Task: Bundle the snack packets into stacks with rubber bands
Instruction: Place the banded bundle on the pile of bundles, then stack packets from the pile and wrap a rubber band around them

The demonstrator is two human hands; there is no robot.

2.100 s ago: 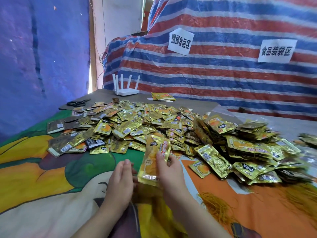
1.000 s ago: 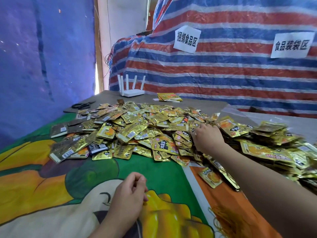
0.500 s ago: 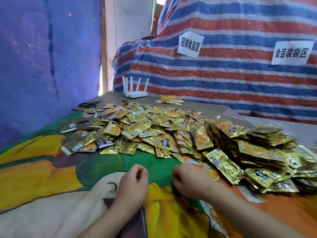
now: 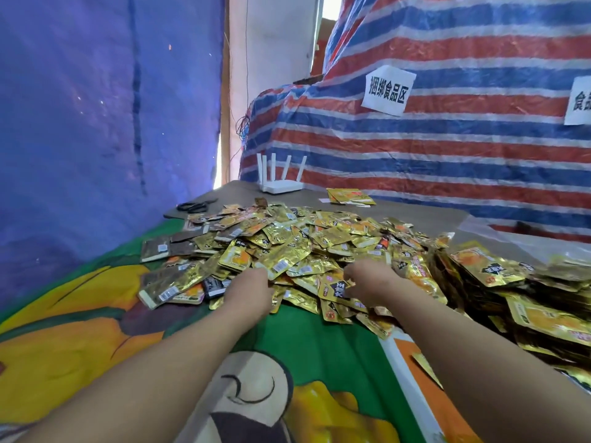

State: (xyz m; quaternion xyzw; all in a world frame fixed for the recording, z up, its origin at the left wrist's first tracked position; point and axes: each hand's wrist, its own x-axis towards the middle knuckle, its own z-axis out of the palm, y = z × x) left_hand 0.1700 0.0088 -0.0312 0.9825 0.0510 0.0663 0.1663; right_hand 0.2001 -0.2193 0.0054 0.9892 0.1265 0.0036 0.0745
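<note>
Under my forearms lay a printed cloth (image 4: pixel 319 353) in green, orange and yellow. Just past it, my left hand (image 4: pixel 248 290) reached into the near edge of the heap of snack packets (image 4: pixel 303 247), knuckles toward me and fingers buried among the foil; I could not tell whether it gripped anything. My right hand (image 4: pixel 371 278) sat beside it, a little apart, fingers curled down onto a gold packet (image 4: pixel 335 289) with a black label, apparently pinching its edge. To the right of that hand, packets stood stacked in rough piles (image 4: pixel 492 270). To the left of my left hand lay a few darker brown packets (image 4: pixel 156 247). Beyond the heap, on the bare tabletop, I saw scissors (image 4: pixel 195 206) on the left, a white router (image 4: pixel 279 185) with upright antennas, and a small separate stack of packets (image 4: pixel 348 196). Farthest off hung a striped tarp (image 4: pixel 447 148) bearing a paper sign (image 4: pixel 387 91).
</note>
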